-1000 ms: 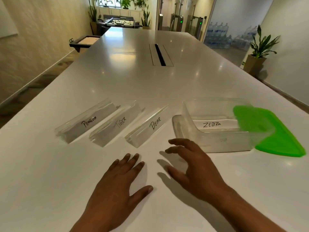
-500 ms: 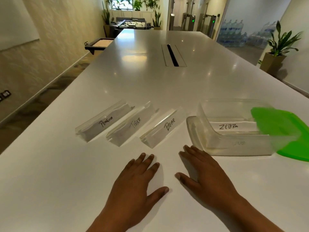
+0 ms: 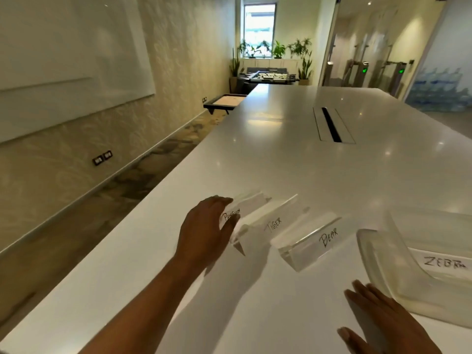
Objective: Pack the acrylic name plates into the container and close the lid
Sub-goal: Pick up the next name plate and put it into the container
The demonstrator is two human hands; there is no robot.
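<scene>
Table's (image 3: 281, 154) left edge: left hand (image 3: 204, 233) grips the PENGUIN plate (image 3: 251, 204) by its end. Right hand (image 3: 388, 325) lies flat, fingers straight, just beside the container (image 3: 383, 251).

I see three clear acrylic wedges with handwritten paper labels lying side by side on the white tabletop (image 3: 281, 154), their long edges angled away to the right. The PENGUIN plate (image 3: 251, 204) is leftmost, and my left hand (image 3: 204, 231) grips its near end. The TIGER plate (image 3: 274, 223) sits just beside it, then the BEAR plate (image 3: 316, 241). The ZEBRA plate (image 3: 444, 263) lies flat inside the clear, open-topped container (image 3: 390, 264) at the right.
</scene>
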